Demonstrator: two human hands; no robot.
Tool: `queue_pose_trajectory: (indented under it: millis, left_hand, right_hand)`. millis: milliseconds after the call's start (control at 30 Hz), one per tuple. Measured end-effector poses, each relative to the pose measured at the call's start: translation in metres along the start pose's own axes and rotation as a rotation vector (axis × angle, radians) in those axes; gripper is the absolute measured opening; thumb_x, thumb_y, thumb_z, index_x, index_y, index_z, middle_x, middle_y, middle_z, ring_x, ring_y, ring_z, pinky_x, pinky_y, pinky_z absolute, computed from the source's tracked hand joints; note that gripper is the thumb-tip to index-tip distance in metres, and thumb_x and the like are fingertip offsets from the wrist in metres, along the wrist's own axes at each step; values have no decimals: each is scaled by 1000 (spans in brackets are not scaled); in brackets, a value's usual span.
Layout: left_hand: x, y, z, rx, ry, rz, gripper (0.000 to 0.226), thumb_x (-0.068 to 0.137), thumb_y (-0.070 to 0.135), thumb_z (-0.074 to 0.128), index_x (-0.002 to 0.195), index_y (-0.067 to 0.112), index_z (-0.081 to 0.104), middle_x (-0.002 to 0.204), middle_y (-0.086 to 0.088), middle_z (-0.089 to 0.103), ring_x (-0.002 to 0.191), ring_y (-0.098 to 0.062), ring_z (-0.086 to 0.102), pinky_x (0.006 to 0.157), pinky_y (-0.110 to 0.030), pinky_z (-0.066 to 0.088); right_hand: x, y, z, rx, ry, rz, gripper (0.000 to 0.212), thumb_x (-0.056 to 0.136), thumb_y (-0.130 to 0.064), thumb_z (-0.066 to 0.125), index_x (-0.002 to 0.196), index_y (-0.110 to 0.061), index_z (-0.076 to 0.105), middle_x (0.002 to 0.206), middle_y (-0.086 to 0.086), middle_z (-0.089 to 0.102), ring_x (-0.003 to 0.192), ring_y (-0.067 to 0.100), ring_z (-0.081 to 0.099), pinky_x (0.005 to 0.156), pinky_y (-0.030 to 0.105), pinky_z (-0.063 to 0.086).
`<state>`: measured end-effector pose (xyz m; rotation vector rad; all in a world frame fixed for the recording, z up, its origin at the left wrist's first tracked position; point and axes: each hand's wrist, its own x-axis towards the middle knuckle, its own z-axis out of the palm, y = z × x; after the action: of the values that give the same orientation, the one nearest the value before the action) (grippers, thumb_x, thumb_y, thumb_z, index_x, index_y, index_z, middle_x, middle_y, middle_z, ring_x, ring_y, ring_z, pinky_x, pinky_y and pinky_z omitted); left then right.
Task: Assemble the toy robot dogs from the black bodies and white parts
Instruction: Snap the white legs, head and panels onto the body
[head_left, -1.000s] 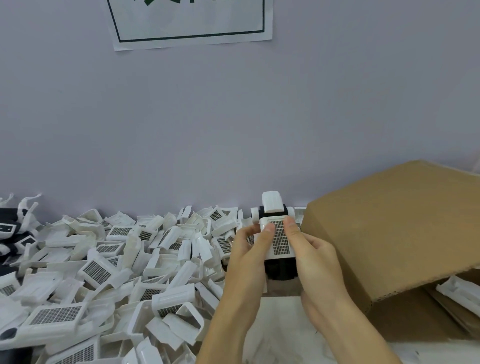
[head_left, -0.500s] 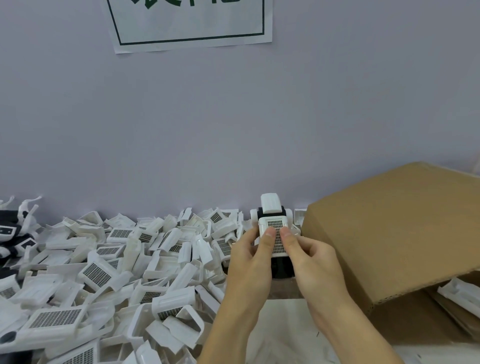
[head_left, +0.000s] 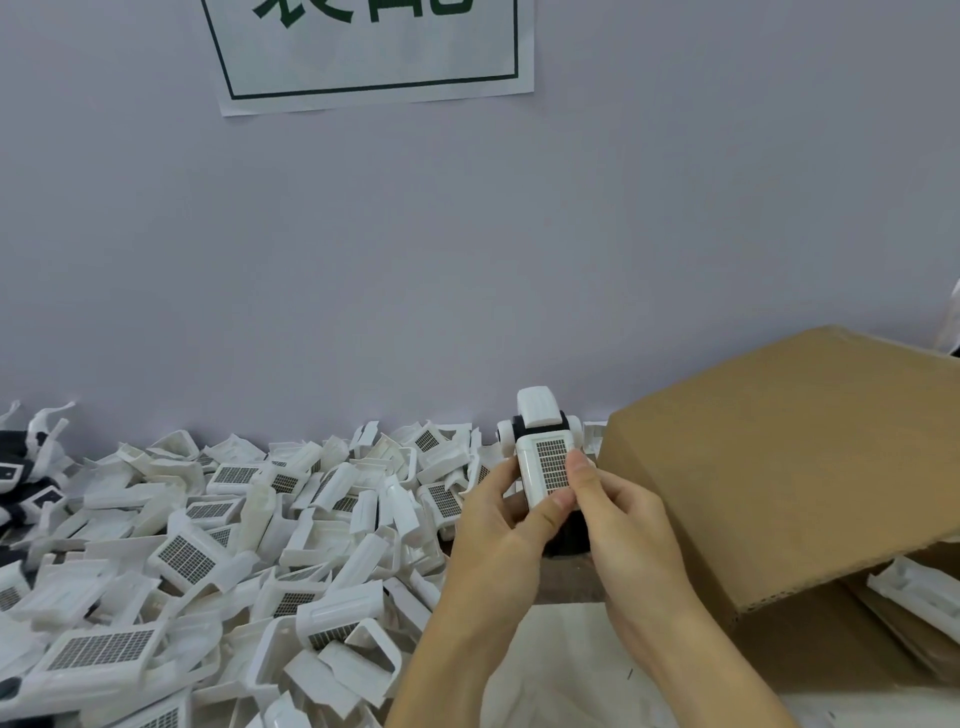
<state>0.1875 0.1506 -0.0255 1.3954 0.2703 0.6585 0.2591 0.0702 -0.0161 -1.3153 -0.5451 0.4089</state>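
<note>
Left hand (head_left: 498, 540) and right hand (head_left: 623, 525) grip toy dog (head_left: 543, 457).

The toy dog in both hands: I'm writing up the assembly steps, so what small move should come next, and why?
Probably a firm thumb press to seat the white grille cover on the toy dog. The left hand and right hand both grip it, thumbs already on the cover, and the black body shows below. Whether it has clicked home cannot be seen.
</note>
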Motion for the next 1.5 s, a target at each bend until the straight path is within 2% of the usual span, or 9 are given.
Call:
queue_pose_trajectory:
  millis: [367,500,600,733,867,1000,1100,1300,1500]
  left_hand:
    - [1,11,5,-212,360,-52,36,94,20,69,129,15,62,110,-13,77,104,-30,73,100,-51,55]
    - [1,20,2,-554,238,-168,50,97,38,54,136,7,57,127,-22,68,110,-34,70,75,-41,61]
    - [0,19,3,-511,159,-220,55,92,45,55,131,6,60,124,-21,70,100,-32,71,71,-40,60]
    - [3,18,0,-434,387,-75,36,98,32,57,85,1,71,92,-20,77,87,-31,77,70,-33,60]
    - [3,16,-15,-222,682,23,41,101,26,57,65,7,61,58,-6,63,50,-19,60,45,-27,51]
    - [4,22,-26,-224,674,160,17,98,16,61,84,17,69,82,0,70,76,-14,66,62,-25,54]
    - [1,26,-20,-232,462,145,18,98,18,59,102,24,76,108,0,76,98,-16,71,79,-30,53]
    - [-5,31,-15,-299,307,107,20,77,27,70,95,31,77,90,-4,77,74,-15,74,56,-21,55]
    - [-7,31,-15,-269,167,149,27,76,17,76,101,24,76,97,-11,76,87,-25,73,74,-37,58]
  right_hand:
    - [-3,3,3,-191,105,-186,10,97,-29,63,98,-35,72,97,-17,74,95,-2,67,82,24,51]
    - [-7,8,7,-419,-74,-251,41,90,-35,71,130,-32,60,122,-16,61,117,4,57,100,32,49]
    - [-6,11,4,-520,39,-336,47,91,-36,68,136,-31,56,123,-14,59,117,5,56,97,32,51]
    - [-4,5,-2,-269,169,-323,24,92,-40,60,116,-44,57,100,-26,67,91,4,67,70,43,61]
    - [0,-3,-9,-258,300,-296,19,97,-38,49,93,-34,67,76,-23,67,68,4,61,65,38,54]
    - [3,-13,-14,-215,254,-139,39,97,-33,50,60,-23,59,51,-12,45,46,7,39,42,28,46]
    - [3,-19,-17,-189,77,23,41,90,-41,51,73,-5,62,68,15,62,57,14,48,34,22,34]
    - [2,-4,-15,-30,-124,280,44,97,-38,46,102,-2,71,72,17,67,63,29,60,82,75,46]
    - [1,1,-19,248,-144,382,43,103,-32,45,120,-1,69,115,32,69,98,49,65,98,59,49]
